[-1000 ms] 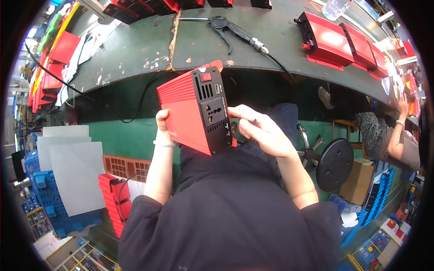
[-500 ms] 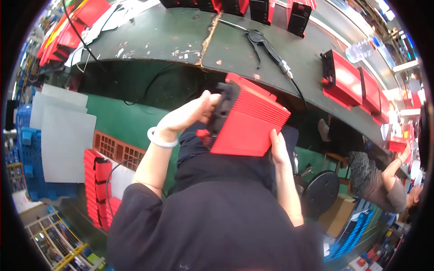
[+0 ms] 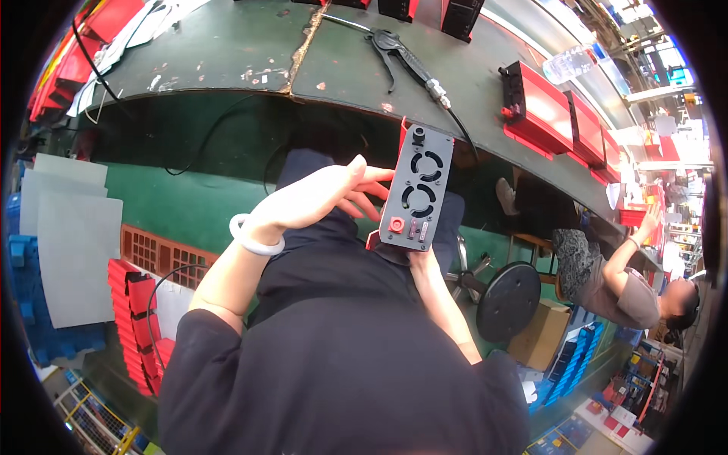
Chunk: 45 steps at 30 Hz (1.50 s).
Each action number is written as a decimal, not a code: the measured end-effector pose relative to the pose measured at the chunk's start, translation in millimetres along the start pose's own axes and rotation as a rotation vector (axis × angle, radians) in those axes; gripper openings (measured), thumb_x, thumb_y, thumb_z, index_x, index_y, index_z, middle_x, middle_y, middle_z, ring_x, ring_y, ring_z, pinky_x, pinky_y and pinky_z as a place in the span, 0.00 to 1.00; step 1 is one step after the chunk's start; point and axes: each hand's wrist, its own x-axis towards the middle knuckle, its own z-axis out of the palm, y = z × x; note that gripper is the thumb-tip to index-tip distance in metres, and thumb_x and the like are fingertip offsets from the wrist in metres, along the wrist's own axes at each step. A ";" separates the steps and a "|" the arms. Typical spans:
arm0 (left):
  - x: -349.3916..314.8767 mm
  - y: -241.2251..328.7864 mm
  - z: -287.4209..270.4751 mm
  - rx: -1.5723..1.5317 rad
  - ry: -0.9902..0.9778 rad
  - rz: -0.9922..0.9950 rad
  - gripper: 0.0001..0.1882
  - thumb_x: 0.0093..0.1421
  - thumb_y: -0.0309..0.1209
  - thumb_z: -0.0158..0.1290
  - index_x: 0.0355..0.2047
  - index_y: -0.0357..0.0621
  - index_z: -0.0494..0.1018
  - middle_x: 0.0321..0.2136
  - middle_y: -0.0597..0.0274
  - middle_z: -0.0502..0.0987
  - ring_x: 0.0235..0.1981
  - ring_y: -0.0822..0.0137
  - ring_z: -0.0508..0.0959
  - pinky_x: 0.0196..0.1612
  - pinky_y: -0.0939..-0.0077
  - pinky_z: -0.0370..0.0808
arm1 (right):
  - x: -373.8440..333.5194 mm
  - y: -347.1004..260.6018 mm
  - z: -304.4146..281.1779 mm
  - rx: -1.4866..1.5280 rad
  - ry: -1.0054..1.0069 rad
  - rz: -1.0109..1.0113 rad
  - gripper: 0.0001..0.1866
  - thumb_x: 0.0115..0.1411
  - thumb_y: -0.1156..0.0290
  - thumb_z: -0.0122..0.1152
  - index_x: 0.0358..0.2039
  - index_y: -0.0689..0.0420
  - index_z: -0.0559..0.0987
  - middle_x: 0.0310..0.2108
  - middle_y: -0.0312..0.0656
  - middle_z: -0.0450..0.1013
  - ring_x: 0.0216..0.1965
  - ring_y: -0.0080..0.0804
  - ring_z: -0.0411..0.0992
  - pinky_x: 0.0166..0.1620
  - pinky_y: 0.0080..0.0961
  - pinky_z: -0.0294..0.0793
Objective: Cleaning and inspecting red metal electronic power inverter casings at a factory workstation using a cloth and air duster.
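A red power inverter [image 3: 415,189] is held over my lap with its grey end panel facing up toward me. On that panel are two round slotted fan vents, a black terminal at the far end and a red one at the near end. My right hand [image 3: 422,260] grips the inverter from beneath at its near end, most of its fingers hidden behind the case. Fingers stretched and slightly apart, my left hand [image 3: 322,197] is at the inverter's left side; whether the fingertips touch the case I cannot tell. A white bangle circles my left wrist.
The dark green bench [image 3: 205,57] runs across ahead, with an air blow gun [image 3: 409,64] on it. More red inverters [image 3: 540,106] line its right side near a clear bottle [image 3: 569,64]. A black stool [image 3: 509,302] and another person [image 3: 618,277] are at right; red cases [image 3: 129,322] are stacked at left.
The inverter has been turned so its end panel now faces me. My left hand has come off the panel and its fingers have straightened. My right hand has moved underneath.
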 end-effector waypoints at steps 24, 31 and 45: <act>-10.0 6.0 16.9 0.045 -0.066 0.157 0.27 0.63 0.40 0.44 0.56 0.33 0.64 0.47 0.54 0.75 0.39 0.69 0.76 0.45 0.75 0.70 | -20.1 -19.0 -8.1 0.021 -0.068 -0.061 0.48 0.50 0.35 0.55 0.61 0.57 0.59 0.59 0.44 0.61 0.60 0.37 0.60 0.62 0.38 0.59; -9.5 -1.6 13.0 0.075 0.034 0.136 0.26 0.65 0.42 0.43 0.54 0.33 0.66 0.47 0.55 0.75 0.38 0.71 0.75 0.46 0.76 0.70 | -23.3 -15.8 3.4 -0.110 0.033 -0.199 0.42 0.56 0.36 0.47 0.60 0.55 0.61 0.58 0.43 0.63 0.57 0.38 0.63 0.59 0.38 0.63; 3.9 8.3 24.8 0.062 0.275 -0.034 0.14 0.57 0.31 0.55 0.38 0.31 0.69 0.33 0.62 0.75 0.35 0.78 0.72 0.41 0.79 0.72 | -37.9 -39.4 27.5 -0.130 0.171 -0.111 0.36 0.58 0.44 0.54 0.56 0.61 0.65 0.52 0.43 0.69 0.53 0.32 0.67 0.56 0.30 0.66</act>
